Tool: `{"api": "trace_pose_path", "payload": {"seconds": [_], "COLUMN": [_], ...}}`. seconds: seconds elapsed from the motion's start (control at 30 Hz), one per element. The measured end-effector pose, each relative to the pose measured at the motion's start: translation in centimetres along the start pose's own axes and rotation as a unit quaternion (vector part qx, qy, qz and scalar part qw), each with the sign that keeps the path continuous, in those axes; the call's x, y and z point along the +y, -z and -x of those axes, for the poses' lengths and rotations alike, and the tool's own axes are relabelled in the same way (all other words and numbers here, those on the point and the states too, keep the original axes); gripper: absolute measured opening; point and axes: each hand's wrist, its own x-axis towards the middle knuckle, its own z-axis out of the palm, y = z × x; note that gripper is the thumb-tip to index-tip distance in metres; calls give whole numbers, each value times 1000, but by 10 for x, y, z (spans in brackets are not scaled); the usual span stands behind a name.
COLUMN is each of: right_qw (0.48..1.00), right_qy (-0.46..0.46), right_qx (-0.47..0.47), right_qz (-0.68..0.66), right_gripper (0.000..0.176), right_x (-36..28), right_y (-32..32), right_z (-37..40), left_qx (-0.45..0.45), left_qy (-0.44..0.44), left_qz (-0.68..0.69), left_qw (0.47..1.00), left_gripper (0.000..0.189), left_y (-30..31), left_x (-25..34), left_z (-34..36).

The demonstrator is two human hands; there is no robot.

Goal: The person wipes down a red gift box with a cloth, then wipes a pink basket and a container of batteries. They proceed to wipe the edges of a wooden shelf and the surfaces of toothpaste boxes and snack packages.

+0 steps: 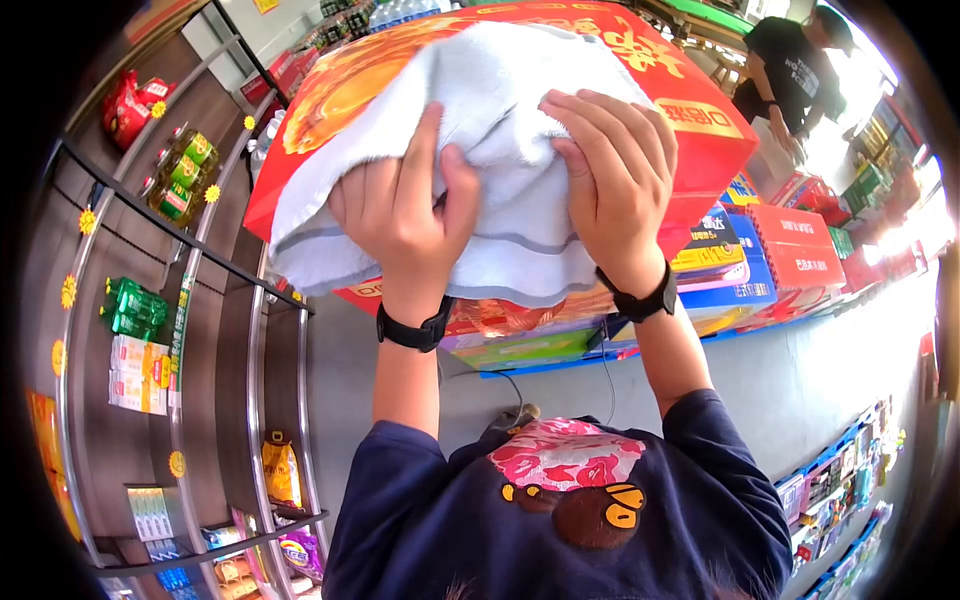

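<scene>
A pale grey-blue towel [500,85] lies rumpled over the top of a large red box [715,150] with yellow lettering. My left hand [405,205] is on the towel's left part, its index finger and thumb apart and a fold of cloth near the other fingers, which are partly under or against the cloth. On the right part of the towel rests my right hand [622,175], fingers bent over the cloth, thumb set apart. The towel's striped edge hangs over the near side of the box. Black bands are on both wrists.
Shelves [215,420] with oil bottles [185,175] and packets stand at the left. Stacked boxes [795,245] are at the right. Another person [790,75] in black stands at the upper right. A cable [608,385] hangs below the red box.
</scene>
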Motion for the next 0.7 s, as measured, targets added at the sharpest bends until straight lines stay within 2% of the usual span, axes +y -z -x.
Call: {"api": "trace_pose_path", "payload": {"seconds": [0.07,0.1,0.13,0.17,0.2,0.23,0.27,0.3,0.33,0.37,0.4,0.47,0.5,0.53,0.57,0.6,0.63,0.7], "right_qw": [990,986,987,995,995,993,994,991,991,984,979,967,958,955,929,897,857,819], "right_qy": [-8,-42,-17,13,14,35,-26,-79,-70,-81,-82,-75,-73,-78,-90,-139,-193,-273], "right_qx": [33,49,39,-72,-61,-89,-96,-102,-111,-158,-180,-237,-273,-283,-359,-419,-478,-499], "right_qz": [-137,-152,-153,-70,-78,-73,-53,-32,-29,-26,-42,-51,-46,-51,16,8,0,-77], "right_gripper": [14,14,5,11,19,21,24,27,32,29,27,24,23,25,25,21,17,7], "right_x": [4,-13,-1,-2,-6,7,-7,-18,-18,-22,-29,-29,-32,-42,-39,-43,-53,-48], "right_y": [-3,-15,-8,-19,-21,-16,-10,-7,-6,-6,-3,2,1,8,3,7,15,27], "right_z": [10,25,22,84,118,119,144,166,160,188,203,231,251,262,294,305,313,363], "left_qx": [70,82,46,-34,-98,-159,-228,-244,-277,-334,-348,-385,-410,-483,-543,-533,-543,-597], "left_qy": [-59,-126,-68,-78,-47,9,7,34,44,68,73,59,82,91,103,64,69,206], "left_qz": [-1,-15,-16,15,81,135,52,51,80,107,103,58,105,100,93,109,109,176], "left_qw": [996,989,997,996,991,978,972,968,957,934,929,919,903,865,828,837,830,755], "left_gripper": [41,42,40,42,45,47,52,55,56,57,57,46,41,39,38,47,47,58], "left_y": [-9,-10,-17,-17,-20,-36,-31,-27,-38,-30,-30,-31,-27,-16,-16,-15,-5,2], "left_x": [-4,-14,-3,-1,3,-1,11,20,14,13,8,5,4,4,2,-3,0,5], "left_z": [15,12,23,62,87,112,147,163,178,212,242,281,287,295,307,326,325,327]}}
